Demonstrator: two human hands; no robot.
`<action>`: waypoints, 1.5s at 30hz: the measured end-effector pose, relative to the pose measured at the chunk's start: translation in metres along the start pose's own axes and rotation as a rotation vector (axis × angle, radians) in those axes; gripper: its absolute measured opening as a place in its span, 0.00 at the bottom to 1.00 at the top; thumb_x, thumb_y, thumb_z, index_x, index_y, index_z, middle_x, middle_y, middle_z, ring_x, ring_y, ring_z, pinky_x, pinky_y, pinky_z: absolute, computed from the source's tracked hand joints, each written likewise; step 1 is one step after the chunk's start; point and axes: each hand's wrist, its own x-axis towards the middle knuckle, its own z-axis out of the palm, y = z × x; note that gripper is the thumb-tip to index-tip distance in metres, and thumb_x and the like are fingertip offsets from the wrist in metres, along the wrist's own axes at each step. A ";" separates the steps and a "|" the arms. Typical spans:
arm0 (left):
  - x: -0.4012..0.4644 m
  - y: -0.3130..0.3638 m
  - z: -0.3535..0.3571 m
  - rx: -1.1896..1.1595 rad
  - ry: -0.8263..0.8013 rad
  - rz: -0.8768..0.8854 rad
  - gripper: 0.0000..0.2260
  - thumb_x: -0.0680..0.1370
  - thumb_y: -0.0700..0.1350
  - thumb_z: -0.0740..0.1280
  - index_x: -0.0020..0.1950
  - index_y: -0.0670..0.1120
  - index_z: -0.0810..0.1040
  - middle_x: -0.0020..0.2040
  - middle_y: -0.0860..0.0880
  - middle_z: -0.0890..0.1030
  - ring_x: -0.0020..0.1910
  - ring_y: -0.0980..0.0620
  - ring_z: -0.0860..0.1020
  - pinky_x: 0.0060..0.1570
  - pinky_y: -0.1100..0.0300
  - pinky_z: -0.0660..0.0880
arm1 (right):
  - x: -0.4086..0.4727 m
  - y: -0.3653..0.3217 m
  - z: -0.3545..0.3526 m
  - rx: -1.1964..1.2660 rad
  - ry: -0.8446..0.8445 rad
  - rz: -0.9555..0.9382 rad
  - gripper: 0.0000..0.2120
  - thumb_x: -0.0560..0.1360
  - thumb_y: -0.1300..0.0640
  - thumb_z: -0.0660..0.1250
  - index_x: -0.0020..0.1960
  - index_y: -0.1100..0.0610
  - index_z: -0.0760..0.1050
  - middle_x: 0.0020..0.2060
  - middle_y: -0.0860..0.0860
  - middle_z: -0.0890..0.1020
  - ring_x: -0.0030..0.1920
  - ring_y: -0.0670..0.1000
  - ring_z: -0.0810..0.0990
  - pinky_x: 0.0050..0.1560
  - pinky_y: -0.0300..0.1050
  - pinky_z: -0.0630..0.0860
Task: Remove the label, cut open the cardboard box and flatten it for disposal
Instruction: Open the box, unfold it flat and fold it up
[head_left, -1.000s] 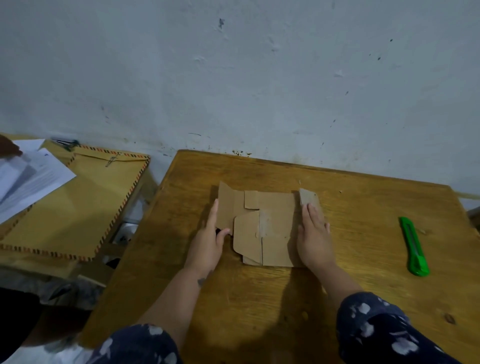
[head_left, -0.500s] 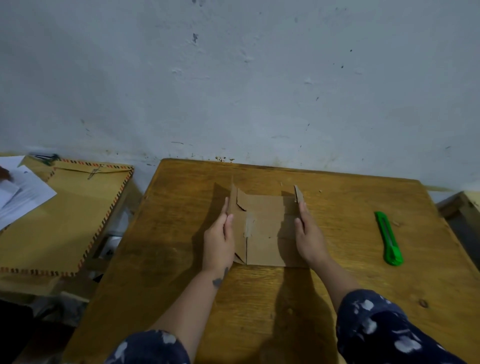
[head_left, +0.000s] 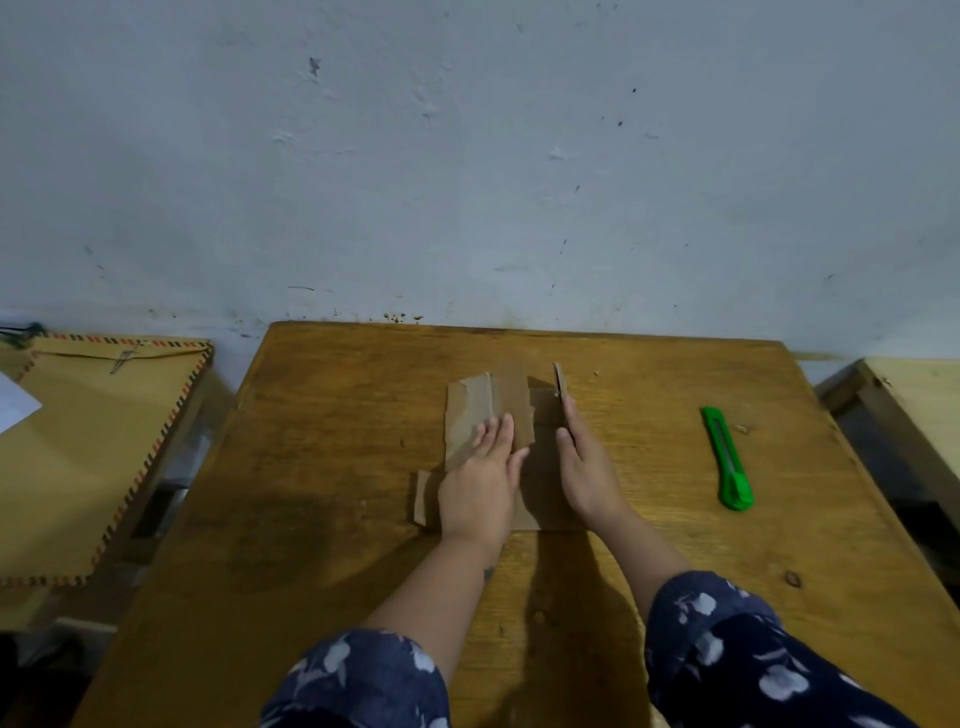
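Wooden table (head_left: 322, 519): left hand (head_left: 480, 480) flat, pressing cardboard box (head_left: 488, 402); right hand (head_left: 584, 467) straight-fingered, edge-on against flap at 3 o'clock; green cutter (head_left: 727, 457) farther at 3 o'clock.

The box (head_left: 485, 410) is matt brown cardboard, on a grainy, faintly glossy wooden table (head_left: 311, 467). At right, the cutter (head_left: 727, 457) is shiny green plastic. The wall (head_left: 467, 156) looks rough, pitted, painted.

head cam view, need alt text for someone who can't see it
Two bare hands work a cut-open cardboard box on a wooden table: the left hand presses it flat, the right hand stands edge-on against an upright flap. A green utility knife lies untouched to the right.
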 end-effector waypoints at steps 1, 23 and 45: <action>0.001 0.001 0.003 0.053 -0.023 0.004 0.22 0.82 0.54 0.51 0.76 0.52 0.58 0.76 0.53 0.61 0.75 0.56 0.56 0.70 0.60 0.63 | 0.000 0.001 0.000 -0.019 0.000 -0.007 0.24 0.83 0.55 0.51 0.77 0.55 0.52 0.77 0.51 0.56 0.76 0.49 0.53 0.74 0.43 0.52; 0.014 -0.075 -0.043 0.063 -0.146 -0.082 0.22 0.83 0.52 0.47 0.77 0.52 0.51 0.78 0.53 0.55 0.77 0.55 0.50 0.76 0.48 0.48 | 0.002 0.014 0.039 -0.663 -0.067 -0.040 0.27 0.82 0.54 0.45 0.78 0.54 0.40 0.78 0.50 0.43 0.77 0.49 0.39 0.76 0.55 0.39; 0.029 -0.047 0.005 0.317 -0.279 0.007 0.24 0.81 0.57 0.42 0.77 0.55 0.42 0.77 0.58 0.38 0.75 0.55 0.33 0.70 0.35 0.34 | -0.002 0.017 0.045 -0.769 -0.017 -0.074 0.34 0.72 0.48 0.30 0.77 0.55 0.41 0.78 0.50 0.44 0.76 0.46 0.38 0.76 0.55 0.40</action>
